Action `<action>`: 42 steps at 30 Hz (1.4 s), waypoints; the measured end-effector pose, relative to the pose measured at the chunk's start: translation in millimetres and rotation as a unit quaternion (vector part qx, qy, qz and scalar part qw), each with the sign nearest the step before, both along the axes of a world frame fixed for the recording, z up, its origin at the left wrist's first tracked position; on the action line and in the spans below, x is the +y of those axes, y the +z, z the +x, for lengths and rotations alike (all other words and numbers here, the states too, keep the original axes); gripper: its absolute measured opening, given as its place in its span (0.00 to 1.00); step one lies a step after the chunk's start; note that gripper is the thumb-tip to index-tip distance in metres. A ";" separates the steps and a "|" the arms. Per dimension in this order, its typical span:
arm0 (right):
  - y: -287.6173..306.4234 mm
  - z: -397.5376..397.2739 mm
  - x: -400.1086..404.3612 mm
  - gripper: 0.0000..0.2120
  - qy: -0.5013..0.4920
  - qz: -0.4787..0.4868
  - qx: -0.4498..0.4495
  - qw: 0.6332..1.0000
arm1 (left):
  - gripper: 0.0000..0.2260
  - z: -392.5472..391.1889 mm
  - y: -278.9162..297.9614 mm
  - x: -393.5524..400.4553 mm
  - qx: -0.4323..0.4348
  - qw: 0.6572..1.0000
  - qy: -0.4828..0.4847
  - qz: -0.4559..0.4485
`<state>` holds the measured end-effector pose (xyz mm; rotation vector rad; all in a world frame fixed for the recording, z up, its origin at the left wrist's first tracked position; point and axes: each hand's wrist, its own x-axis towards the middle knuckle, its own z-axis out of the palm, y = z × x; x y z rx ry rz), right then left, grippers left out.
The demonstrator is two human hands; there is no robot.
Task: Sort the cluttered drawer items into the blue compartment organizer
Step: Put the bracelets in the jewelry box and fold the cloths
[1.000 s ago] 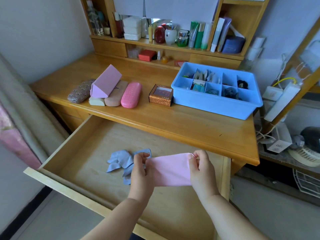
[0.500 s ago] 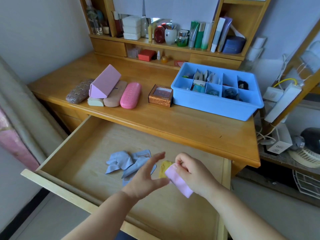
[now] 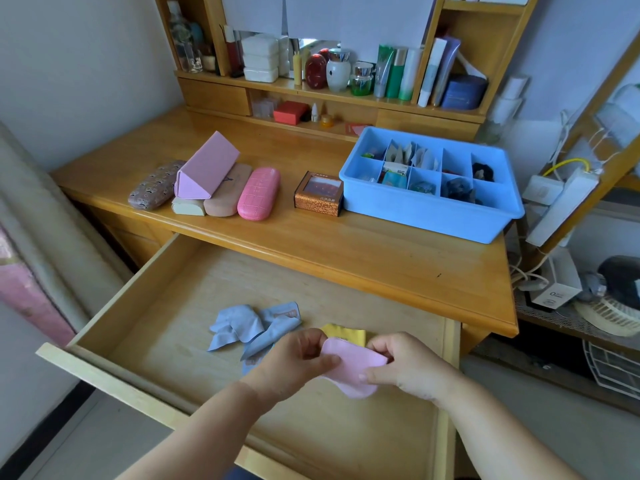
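Observation:
Both hands hold a folded pink cloth [image 3: 351, 367] above the open wooden drawer [image 3: 173, 327]. My left hand [image 3: 294, 362] pinches its left side, and my right hand [image 3: 403, 367] pinches its right side. Under them in the drawer lie crumpled light blue cloths [image 3: 242, 329] and a yellow cloth [image 3: 344, 332], partly hidden by the hands. The blue compartment organizer [image 3: 429, 209] stands on the desk at the right, with small items in several compartments.
On the desk lie several glasses cases, among them a pink triangular case [image 3: 206, 168] and a pink oval case [image 3: 259, 194], and a small brown box [image 3: 318, 195]. Shelves with bottles stand behind. A power strip [image 3: 561, 206] and cables hang right of the desk.
The pink cloth was stretched flat between both hands, then folded small in my right hand alone. Now my left hand pinches it again and both hold it folded.

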<state>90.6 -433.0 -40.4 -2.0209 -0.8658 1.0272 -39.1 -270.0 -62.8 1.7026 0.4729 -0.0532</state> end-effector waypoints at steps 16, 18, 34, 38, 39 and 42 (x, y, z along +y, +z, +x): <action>-21.7 -20.0 5.8 0.13 -0.157 0.185 -0.025 0.970 | 0.05 -2.7 5.2 19.7 -0.076 0.985 0.124 0.094; -40.1 -30.8 -0.5 0.15 -0.132 0.148 -0.036 0.979 | 0.09 -11.5 -11.0 18.0 -0.025 0.990 0.078 0.117; -98.3 -5.9 29.4 0.11 -0.212 -0.017 -0.040 0.976 | 0.13 21.7 -73.6 37.2 0.190 0.955 -0.018 0.225; -104.2 0.6 43.3 0.11 -0.220 -0.078 -0.068 0.970 | 0.15 32.9 -85.3 39.7 0.208 0.950 -0.007 0.232; -106.1 1.1 45.0 0.11 -0.221 -0.092 -0.076 0.968 | 0.15 34.6 -87.7 39.8 0.209 0.949 -0.007 0.237; -108.4 1.9 48.0 0.06 -0.231 -0.127 -0.093 0.960 | 0.14 36.6 -92.5 40.7 0.205 0.946 -0.009 0.253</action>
